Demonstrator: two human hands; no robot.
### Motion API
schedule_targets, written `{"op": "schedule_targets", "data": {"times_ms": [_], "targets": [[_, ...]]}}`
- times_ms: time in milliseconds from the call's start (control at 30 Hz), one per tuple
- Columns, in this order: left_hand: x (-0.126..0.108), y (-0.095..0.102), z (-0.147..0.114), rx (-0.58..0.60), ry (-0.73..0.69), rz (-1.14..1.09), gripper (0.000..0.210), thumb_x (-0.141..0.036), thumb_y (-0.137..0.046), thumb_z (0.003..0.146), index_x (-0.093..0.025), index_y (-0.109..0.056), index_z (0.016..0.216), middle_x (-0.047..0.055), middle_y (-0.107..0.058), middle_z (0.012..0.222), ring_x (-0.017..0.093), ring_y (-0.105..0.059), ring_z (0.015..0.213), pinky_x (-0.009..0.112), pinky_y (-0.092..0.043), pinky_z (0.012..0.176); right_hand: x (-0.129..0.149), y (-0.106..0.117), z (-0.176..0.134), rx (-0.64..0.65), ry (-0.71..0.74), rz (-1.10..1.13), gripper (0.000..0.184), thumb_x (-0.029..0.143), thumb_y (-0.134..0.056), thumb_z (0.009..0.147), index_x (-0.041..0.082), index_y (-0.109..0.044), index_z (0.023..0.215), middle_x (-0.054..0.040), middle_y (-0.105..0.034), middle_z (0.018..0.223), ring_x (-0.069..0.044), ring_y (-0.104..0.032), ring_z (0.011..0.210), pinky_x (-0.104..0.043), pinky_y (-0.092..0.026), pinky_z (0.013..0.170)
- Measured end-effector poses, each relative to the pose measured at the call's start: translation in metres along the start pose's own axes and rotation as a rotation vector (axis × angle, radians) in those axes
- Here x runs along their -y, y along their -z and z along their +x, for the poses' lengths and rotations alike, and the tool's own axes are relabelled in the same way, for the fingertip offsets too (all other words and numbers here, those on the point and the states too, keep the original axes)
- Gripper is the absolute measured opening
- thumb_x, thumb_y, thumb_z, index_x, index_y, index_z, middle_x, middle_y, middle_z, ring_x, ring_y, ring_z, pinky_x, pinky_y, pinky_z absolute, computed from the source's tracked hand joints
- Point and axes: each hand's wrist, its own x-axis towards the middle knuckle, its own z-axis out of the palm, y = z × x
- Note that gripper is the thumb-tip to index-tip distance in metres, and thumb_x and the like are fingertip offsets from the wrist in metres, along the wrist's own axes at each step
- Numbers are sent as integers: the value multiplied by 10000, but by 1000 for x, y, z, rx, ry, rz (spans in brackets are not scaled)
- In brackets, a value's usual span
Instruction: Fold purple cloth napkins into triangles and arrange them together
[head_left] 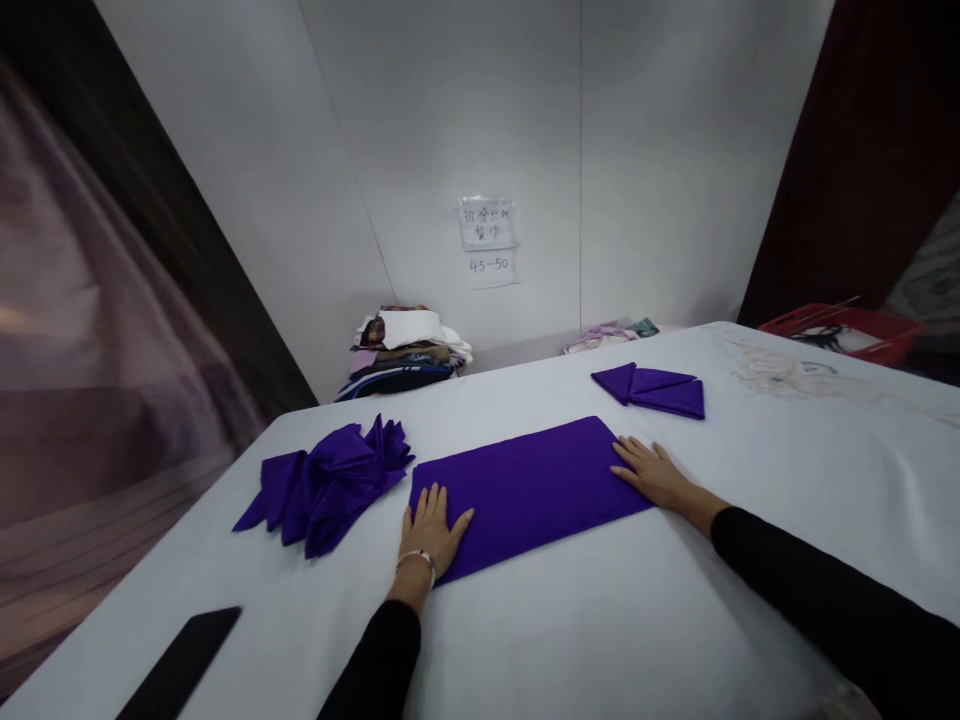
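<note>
A purple cloth napkin [529,492], folded into a long rectangle, lies flat on the white table. My left hand [433,530], with a bracelet at the wrist, rests open on its left end, fingers pointing away from me. On the right end, the fingers of my right hand [651,472] are spread flat over the cloth's edge. Left of the napkin sits a loose heap of purple cloths [330,480]. Behind my right hand lies another purple cloth [667,391] folded into pointed triangular shapes.
A black flat object [184,660] lies at the table's [570,640] near left. Stacked clothes [409,350] stand behind the far edge. Pale strings [780,372] lie at the far right, near a red basket [889,345]. Handwritten paper signs [489,240] hang on the wall.
</note>
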Motion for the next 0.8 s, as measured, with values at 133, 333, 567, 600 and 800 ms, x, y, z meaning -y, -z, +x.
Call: {"op": "schedule_targets", "data": {"times_ms": [133,333,567,600,800], "targets": [[-18,6,-4,-27,31,5,784,-625,-200,810,-78,-275,1367,125,-212,1454,278,-140,1344,475,-146,1066,41,9,-6,-68,11,21,651,585,-219,865,181,-325,1365,-129,-260,1435,-288,-147,1331,-558,-107,1025],[-91,6,-22,-74,-160,42,645,-500,-198,856,-119,-283,1370,87,-210,1459,232,-136,1349,440,-104,1086,161,4,-7,-25,316,226,617,541,-195,892,179,-272,1386,-109,-248,1442,-253,-137,1336,-508,-67,1052],[-41,2,-31,16,5,39,706,-567,-194,836,-121,-253,1380,85,-179,1468,257,-110,1351,480,-114,1074,120,-5,-10,47,236,214,700,634,-214,845,201,-243,1395,-96,-204,1457,-263,-97,1342,-508,-45,1050],[-25,2,-33,23,47,42,704,-563,-202,837,-121,-247,1381,89,-172,1470,258,-108,1352,481,-122,1071,103,-5,-11,36,198,196,700,637,-215,843,207,-247,1394,-93,-208,1457,-265,-101,1341,-507,-49,1051],[29,9,-47,-24,204,76,612,-494,-260,856,-134,-314,1348,128,-288,1432,267,-212,1322,478,-209,1031,28,-10,-21,-8,59,95,669,629,-223,842,243,-260,1388,-64,-203,1459,-272,-146,1333,-524,-95,1043]]}}
